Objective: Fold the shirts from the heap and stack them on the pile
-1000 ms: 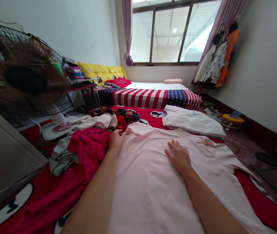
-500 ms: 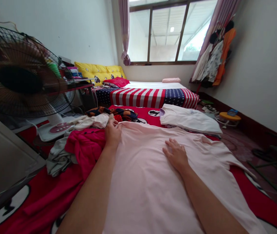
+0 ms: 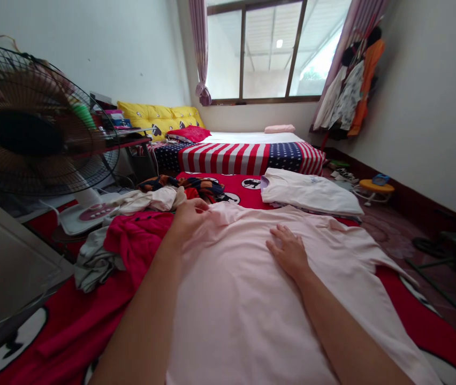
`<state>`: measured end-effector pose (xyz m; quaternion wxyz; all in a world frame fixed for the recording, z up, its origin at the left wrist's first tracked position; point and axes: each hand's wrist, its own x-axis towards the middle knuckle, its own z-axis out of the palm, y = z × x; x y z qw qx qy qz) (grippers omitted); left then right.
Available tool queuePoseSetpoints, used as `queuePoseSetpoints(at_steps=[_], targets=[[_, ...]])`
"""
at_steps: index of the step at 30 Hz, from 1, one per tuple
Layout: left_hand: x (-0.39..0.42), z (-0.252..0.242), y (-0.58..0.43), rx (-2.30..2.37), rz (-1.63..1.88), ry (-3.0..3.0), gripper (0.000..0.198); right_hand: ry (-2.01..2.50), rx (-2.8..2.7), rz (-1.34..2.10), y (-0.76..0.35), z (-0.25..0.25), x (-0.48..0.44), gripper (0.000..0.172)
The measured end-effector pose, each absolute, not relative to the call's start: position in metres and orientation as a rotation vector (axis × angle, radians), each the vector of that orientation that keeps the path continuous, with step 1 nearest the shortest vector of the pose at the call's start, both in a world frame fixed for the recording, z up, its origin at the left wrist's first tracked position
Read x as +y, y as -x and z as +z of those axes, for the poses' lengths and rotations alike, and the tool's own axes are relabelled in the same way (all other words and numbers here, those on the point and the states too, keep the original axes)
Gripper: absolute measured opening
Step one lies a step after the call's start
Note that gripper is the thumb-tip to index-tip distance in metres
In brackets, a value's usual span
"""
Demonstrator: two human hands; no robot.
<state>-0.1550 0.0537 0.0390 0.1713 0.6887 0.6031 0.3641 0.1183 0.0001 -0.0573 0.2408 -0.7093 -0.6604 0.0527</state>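
Observation:
A pale pink T-shirt (image 3: 232, 289) lies spread out in front of me on a red patterned blanket (image 3: 248, 199). At its far left edge my left hand (image 3: 190, 216) pinches the cloth, which bunches into folds by the fingertips. My right hand (image 3: 290, 248) rests flat on the middle of the shirt with its fingers spread. Left of the shirt lies a heap of clothes, among them a crimson garment (image 3: 139, 240) and a grey one (image 3: 95, 256). Beyond the shirt, on the right, sits a folded white shirt (image 3: 310, 190) on top of other folded cloth.
A large fan (image 3: 31, 128) stands close on the left. Behind the blanket is a bed (image 3: 232, 158) with a striped and starred cover. A yellow stool (image 3: 376, 188) stands on the floor at right, near a dark green metal frame (image 3: 448, 267).
My left hand has shifted slightly right and inward, gathering the shirt's left edge into folds. My right hand stays flat in the same place on the shirt.

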Motion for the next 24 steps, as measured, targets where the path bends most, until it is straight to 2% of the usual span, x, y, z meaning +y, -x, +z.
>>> queuePoseSetpoints(at_steps=[4,8,14,21,24], targets=[[0.038,0.05,0.142,1.158,0.566,-2.183,0.018,1.938,-1.804,0.138,-0.118,-0.058,0.0,0.04],[0.034,0.041,0.13,0.991,0.421,-2.259,0.018,1.945,-1.801,0.151,-0.118,-0.057,0.0,0.041],[0.04,0.037,0.118,1.034,0.852,-2.117,0.028,1.948,-1.782,0.15,-0.117,-0.056,0.0,0.039],[0.033,0.066,0.15,1.298,0.549,-2.34,0.029,1.944,-1.773,0.139,-0.117,-0.057,0.001,0.039],[0.019,0.048,0.176,1.339,0.376,-2.325,0.045,1.94,-1.77,0.139,-0.117,-0.057,0.001,0.039]])
